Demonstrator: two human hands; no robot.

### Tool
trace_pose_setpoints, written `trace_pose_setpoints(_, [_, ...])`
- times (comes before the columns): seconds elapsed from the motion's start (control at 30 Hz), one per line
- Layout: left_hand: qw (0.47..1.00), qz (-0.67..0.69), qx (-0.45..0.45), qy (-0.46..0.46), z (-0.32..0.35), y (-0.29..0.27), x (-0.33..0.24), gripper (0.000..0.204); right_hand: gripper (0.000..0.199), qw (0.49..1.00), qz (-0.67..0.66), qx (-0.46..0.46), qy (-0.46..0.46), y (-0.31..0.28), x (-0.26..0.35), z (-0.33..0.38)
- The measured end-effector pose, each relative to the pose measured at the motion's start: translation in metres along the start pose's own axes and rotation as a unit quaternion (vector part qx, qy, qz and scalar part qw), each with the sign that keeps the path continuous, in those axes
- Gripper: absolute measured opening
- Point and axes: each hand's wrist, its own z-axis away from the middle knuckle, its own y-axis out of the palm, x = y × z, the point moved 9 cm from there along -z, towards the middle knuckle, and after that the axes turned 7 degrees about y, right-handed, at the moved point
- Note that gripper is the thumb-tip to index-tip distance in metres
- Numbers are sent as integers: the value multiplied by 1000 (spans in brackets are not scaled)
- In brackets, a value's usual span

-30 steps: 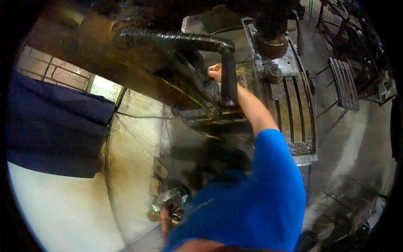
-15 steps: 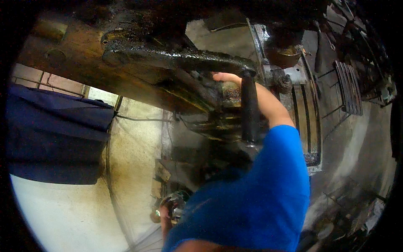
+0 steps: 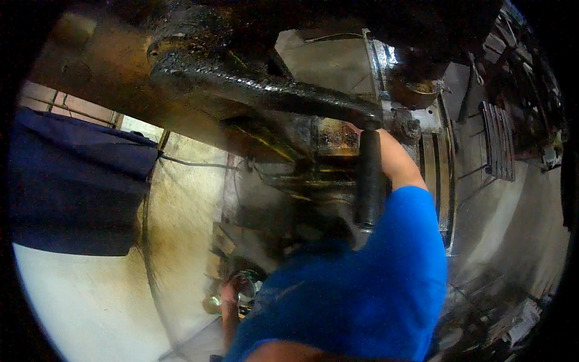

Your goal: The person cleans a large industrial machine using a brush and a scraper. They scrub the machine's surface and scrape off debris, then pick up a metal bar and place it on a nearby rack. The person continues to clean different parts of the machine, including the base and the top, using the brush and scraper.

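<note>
My right forearm (image 3: 399, 161), below a blue sleeve (image 3: 404, 241), reaches up behind a black cylindrical handle (image 3: 368, 181). This handle hangs from the end of a dark, greasy metal arm (image 3: 271, 93) on a machine. My right hand is almost wholly covered by that arm, so its fingers do not show. Low on the left, my left hand (image 3: 230, 292) is beside a round, shiny, glass-like thing (image 3: 246, 283). Blur and dim light hide its fingers, and whether it grips that thing cannot be made out.
The brownish machine body (image 3: 108, 90) crosses the upper left. A dark blue cloth (image 3: 78, 181) hangs over a pale surface (image 3: 78, 301) at left. To the right are a slotted metal table (image 3: 443, 175), a slatted rack (image 3: 497, 142) and grey floor (image 3: 488, 223). Clutter lies at lower right.
The metal arm and its handle appear slightly lower and farther right. My right hand's fingertips, visible before beneath the arm, are now hidden. My left hand appears slightly higher and farther left.
</note>
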Motion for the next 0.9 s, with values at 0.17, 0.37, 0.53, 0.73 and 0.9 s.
trace_pose_setpoints(0.17, [998,15,29,-54,1,22,-20,20,21,999,43,-12,31,30,-30,5])
trace_pose_setpoints(0.37, [998,-37,-7,55,7,-1,14,18,18,990,134,47,8,34,17,33])
trace_pose_setpoints(0.53, [994,-111,-11,-5,23,10,12,28,16,987,155,34,0,25,24,21])
trace_pose_setpoints(0.73, [994,62,-77,-41,14,-14,49,38,14,963,251,99,18,62,-20,22])
trace_pose_setpoints(0.9, [969,-244,25,26,11,10,-7,33,15,978,183,101,26,22,47,60])
